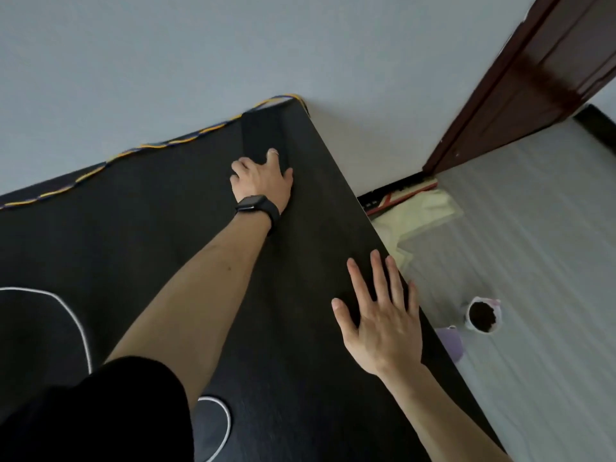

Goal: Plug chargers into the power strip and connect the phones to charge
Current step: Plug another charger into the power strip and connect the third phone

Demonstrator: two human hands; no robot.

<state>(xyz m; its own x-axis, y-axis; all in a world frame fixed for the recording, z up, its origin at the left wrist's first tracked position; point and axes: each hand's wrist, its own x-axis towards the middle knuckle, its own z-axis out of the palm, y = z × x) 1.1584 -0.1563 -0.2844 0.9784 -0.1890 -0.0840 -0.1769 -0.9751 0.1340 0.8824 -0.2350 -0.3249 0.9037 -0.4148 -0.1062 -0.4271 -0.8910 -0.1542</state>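
Note:
A long black object (258, 131), which looks like a power strip, lies at the far corner of the black table (150, 211). My left hand (261, 178), a black watch on its wrist, grips the near end of this object, fingers curled around its sides. My right hand (380, 315) rests flat on the table near the right edge, fingers straight and spread, holding nothing. A white cable (81, 328) loops across the table at lower left, and another loop of it shows beside my left sleeve. No phone or charger is visible.
A yellow-and-blue braided cord (160, 145) runs along the table's back edge against the grey wall. Right of the table, on the pale floor, stand a white pot of soil (483, 316), a purple item (451, 341) and a pale yellow cloth (420, 215). A brown door frame (520, 88) rises at the right.

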